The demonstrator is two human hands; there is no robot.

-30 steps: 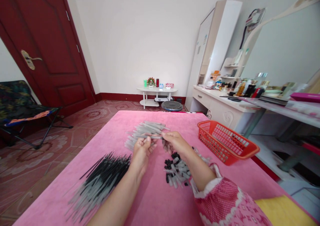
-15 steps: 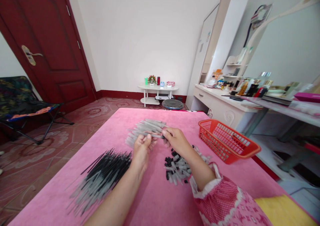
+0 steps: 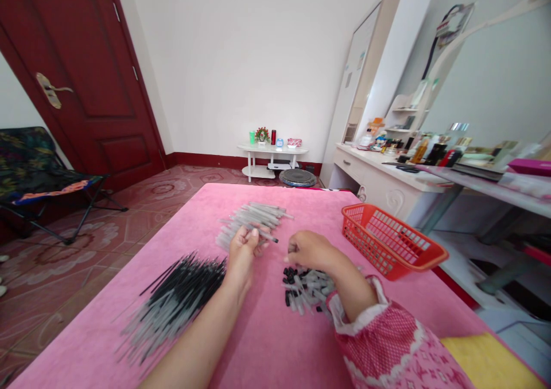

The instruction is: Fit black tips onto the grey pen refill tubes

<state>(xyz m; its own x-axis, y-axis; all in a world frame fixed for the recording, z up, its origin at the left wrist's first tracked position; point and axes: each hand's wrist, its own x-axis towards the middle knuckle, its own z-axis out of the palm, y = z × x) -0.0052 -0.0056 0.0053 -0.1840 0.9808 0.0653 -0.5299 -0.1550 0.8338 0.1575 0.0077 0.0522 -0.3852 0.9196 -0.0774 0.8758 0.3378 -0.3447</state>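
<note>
My left hand [image 3: 243, 248] pinches a clear pen barrel [image 3: 268, 237] between thumb and fingers; its black end points right. Just behind it lies a heap of clear pen barrels [image 3: 258, 212]. My right hand [image 3: 310, 250] is apart from the barrel, fingers curled downward, over the near-right side of the table. Whatever its fingertips may hold is hidden. Below it is a pile of pen caps [image 3: 307, 288], clear with black ends, partly covered by my wrist. To the left of my left forearm, many ink refills [image 3: 176, 297] with black ink lie in a loose bundle.
A red plastic basket [image 3: 394, 245] stands at the right edge of the pink-covered table [image 3: 267, 343]. A yellow cloth [image 3: 491, 360] lies at the near right corner. Beyond are a dressing table [image 3: 387, 177] with bottles, a low white stand [image 3: 258, 174] and a folding chair [image 3: 38, 182].
My right hand has let go of the pen barrel's end and moved right and down toward the caps. The left hand stays nearly in place, still holding the barrel.
</note>
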